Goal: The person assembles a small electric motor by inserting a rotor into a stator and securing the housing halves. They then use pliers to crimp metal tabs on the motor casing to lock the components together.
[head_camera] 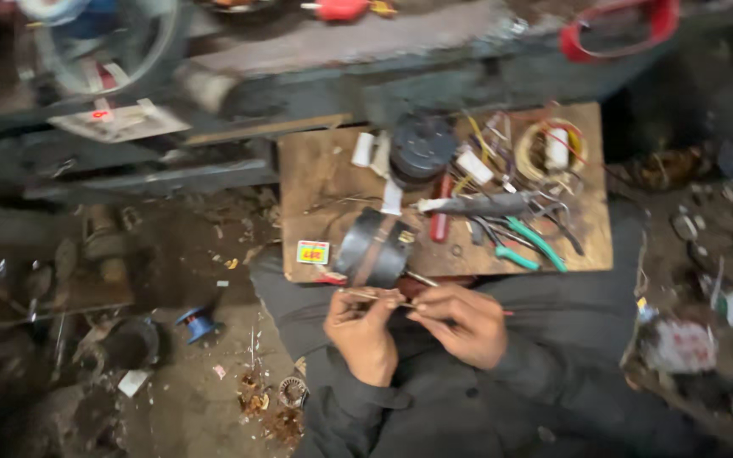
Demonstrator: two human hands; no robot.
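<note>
On the far left, a little blue spool (198,322) is lying on the dirty floor (180,390), well apart from your hands. Moving right, a small red and yellow box (312,252) is sitting at the near left corner of the wooden board (316,170).

Your left hand (361,332) is hovering over your lap, just below the board. Its fingers are pinching the end of a thin wire (375,296). Your right hand (463,323) is right beside it, almost touching, and its fingers are curling tight around the other end of the same wire. The picture is blurry, so you cannot tell more about the wire.

Just above your hands, a round dark motor part (373,247) is resting on the board's near edge. Behind it, a second round black part (422,146) is standing. Further right, green-handled pliers (526,243) are lying near a red screwdriver (440,209). At the far right corner, a ring of coiled wire (553,149) is sitting.
</note>
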